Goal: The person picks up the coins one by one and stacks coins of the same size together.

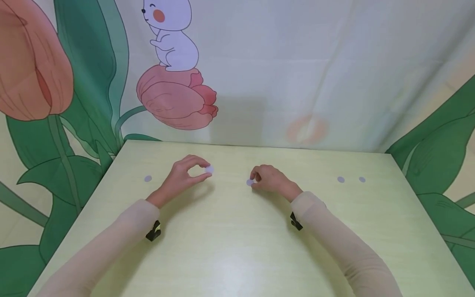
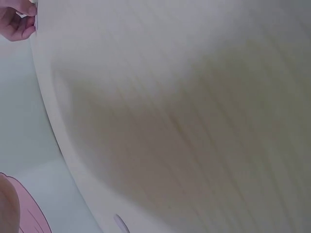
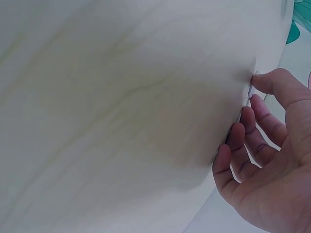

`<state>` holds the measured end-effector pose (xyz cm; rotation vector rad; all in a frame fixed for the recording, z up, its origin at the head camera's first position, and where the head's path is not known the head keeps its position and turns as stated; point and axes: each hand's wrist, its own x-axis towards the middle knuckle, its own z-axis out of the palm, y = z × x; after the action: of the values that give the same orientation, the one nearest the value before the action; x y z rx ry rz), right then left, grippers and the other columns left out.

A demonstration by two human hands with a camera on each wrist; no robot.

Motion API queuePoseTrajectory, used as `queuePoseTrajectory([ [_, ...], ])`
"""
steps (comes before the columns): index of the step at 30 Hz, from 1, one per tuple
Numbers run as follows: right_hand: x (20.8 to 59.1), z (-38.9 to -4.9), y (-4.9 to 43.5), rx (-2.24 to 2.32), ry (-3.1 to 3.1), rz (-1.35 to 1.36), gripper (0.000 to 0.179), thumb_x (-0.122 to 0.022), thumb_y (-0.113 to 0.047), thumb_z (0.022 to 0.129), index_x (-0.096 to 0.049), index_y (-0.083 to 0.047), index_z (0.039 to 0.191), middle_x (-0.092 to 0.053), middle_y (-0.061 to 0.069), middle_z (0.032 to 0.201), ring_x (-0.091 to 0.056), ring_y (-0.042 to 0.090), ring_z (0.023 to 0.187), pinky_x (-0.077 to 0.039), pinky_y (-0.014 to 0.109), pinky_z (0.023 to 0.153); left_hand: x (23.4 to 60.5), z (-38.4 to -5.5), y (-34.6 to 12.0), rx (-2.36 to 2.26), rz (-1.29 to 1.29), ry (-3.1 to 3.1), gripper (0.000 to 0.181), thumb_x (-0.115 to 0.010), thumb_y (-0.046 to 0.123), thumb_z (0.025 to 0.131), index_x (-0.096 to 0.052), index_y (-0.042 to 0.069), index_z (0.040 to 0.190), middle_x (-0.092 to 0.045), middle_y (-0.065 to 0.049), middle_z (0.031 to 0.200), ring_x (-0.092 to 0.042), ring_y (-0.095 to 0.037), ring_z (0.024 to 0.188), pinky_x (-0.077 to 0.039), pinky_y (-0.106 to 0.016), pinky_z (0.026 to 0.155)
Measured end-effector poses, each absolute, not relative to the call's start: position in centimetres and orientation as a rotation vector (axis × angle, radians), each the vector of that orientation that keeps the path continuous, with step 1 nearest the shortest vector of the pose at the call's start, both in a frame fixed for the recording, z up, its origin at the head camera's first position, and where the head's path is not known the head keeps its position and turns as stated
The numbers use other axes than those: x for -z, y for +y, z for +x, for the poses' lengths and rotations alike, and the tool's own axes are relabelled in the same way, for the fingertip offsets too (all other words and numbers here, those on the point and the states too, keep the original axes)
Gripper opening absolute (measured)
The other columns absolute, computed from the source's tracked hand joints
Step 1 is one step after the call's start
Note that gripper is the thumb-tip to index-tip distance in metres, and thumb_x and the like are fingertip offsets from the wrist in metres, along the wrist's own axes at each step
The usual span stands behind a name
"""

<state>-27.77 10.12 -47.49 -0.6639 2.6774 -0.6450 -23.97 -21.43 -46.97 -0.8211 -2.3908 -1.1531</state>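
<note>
In the head view my left hand (image 1: 185, 171) pinches a small whitish round disc (image 1: 209, 169) between thumb and fingertips. Its shadow falls on the table some way off, so the hand appears raised. A similar disc (image 1: 250, 182) is between the thumb and forefinger of my right hand (image 1: 272, 179), near the table's middle. From the right wrist, that disc (image 3: 251, 90) shows edge-on between the fingertips, with the other fingers curled near the tabletop; whether it touches the table I cannot tell. The left wrist view does not clearly show the left hand's grip.
A third pale disc (image 1: 148, 178) lies on the table left of my left hand. Two more, a larger disc (image 1: 341, 180) and a smaller disc (image 1: 362, 179), lie at the right. The pale wooden table (image 1: 222, 247) ends at a printed curtain (image 1: 297, 74).
</note>
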Motion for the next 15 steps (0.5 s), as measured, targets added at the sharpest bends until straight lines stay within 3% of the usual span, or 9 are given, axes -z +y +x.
queuePoseTrajectory([
  [15, 47.9, -28.0, 10.4, 0.645, 2.685, -0.675, 0.023, -0.074, -0.021, 0.093, -0.067, -0.01, 0.111, -0.059, 0.002, 0.096, -0.053, 0.019, 0.089, -0.047, 0.033, 0.082, 46.8, -24.3, -19.3, 1.237, -0.818, -2.376, 0.028, -0.086, 0.01, 0.082, -0.075, 0.01, 0.108, -0.071, -0.001, 0.104, -0.063, -0.017, 0.101, -0.048, -0.021, 0.093],
])
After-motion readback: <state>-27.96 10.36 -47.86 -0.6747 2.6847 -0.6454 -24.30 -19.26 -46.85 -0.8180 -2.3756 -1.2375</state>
